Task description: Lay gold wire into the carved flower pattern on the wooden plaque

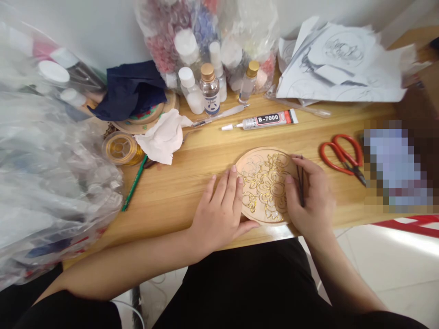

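A round wooden plate [264,187] with gold wire outlines of flowers lies near the table's front edge. My left hand [221,210] rests against its left rim, fingers stretched out and the thumb at the lower edge. On the right side, my right hand [310,198] is closed around dark tweezers [301,183], its thumb and fingertips touching the plate's right rim. Behind the plate lies a B-7000 glue tube [269,119], its white cap [227,127] pointing left. Red-handled pliers [343,155] lie to the right of my right hand.
Small bottles [210,91] and bags of coloured material [171,36] stand at the back. Paper drawings [343,64] lie back right, beyond a blurred-out phone-like object [398,164]. At left are a gold wire spool [120,148], crumpled tissue [164,137], green pencil [134,185] and plastic bags [51,183].
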`<state>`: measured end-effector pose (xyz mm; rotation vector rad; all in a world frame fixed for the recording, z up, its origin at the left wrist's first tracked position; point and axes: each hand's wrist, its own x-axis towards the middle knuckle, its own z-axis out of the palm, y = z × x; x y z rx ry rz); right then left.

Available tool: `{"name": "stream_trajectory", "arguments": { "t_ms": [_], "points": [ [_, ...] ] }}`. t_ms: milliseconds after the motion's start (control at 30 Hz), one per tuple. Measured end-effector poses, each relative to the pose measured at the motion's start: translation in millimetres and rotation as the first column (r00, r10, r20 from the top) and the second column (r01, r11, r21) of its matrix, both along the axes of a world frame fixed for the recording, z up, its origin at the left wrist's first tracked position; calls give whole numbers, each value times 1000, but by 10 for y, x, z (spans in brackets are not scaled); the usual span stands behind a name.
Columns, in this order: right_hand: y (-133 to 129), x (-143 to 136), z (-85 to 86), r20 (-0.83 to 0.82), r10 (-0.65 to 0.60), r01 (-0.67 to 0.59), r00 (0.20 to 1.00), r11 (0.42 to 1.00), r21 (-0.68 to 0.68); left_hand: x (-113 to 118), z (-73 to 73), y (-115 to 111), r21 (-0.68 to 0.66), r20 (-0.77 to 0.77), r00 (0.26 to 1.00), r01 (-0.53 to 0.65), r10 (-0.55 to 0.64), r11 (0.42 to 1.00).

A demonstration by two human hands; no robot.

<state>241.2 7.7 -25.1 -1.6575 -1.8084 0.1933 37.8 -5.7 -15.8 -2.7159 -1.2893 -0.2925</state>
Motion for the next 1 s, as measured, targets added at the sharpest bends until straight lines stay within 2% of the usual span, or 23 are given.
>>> {"name": "stream_trajectory", "arguments": {
  "t_ms": [767, 1000],
  "points": [
    [8, -2, 13, 14, 8, -8, 1000, 1000, -1, -7, -16, -9, -43, 4, 1000, 5, -5, 999],
    [7, 4, 6, 17, 15, -15, 1000, 1000, 8, -1, 0, -2, -16, -1, 1000, 0, 0, 1000]
  ]
}}
